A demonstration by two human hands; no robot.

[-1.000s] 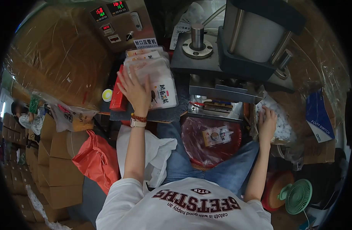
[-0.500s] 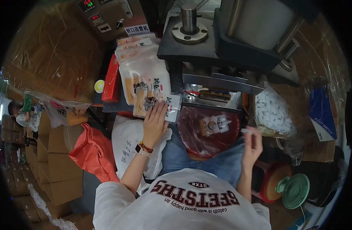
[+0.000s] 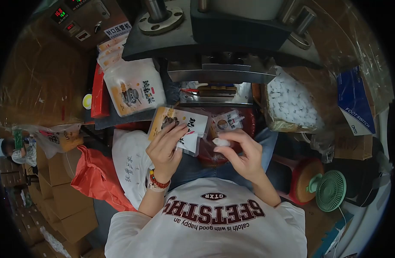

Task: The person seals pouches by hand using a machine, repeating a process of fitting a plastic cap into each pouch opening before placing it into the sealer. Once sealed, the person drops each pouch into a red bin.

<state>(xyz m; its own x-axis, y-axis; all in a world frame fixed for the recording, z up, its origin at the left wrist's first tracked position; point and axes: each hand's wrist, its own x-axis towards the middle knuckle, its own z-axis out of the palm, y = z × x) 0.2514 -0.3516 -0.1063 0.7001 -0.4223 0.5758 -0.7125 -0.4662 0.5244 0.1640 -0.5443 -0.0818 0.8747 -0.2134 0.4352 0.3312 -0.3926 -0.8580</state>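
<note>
A flat printed plastic pouch [image 3: 196, 121], white and orange with dark lettering, is in my left hand [image 3: 165, 151], whose fingers lie bent across its face. My right hand [image 3: 245, 157] pinches a small white plastic piece [image 3: 221, 142], perhaps a spout, between thumb and forefinger. This piece is just right of the pouch's edge, apart from it. Behind my hands, a smaller printed pouch [image 3: 225, 122] lies on a red round stool [image 3: 250, 121] covered in clear film. A stack of similar pouches [image 3: 135, 88] rests on the bench to the left.
A dark press machine [image 3: 232, 38] with a metal jaw [image 3: 221, 74] stands ahead. An open box of small white plastic pieces [image 3: 290, 96] is at the right, beside a blue carton [image 3: 354, 101]. A green fan [image 3: 331, 190] stands lower right. Another person [image 3: 25, 152] is far left.
My left hand has lifted the pouch off the stack and brought it toward me. My right hand has moved left with the white piece, close to the pouch. The camera view has shifted.
</note>
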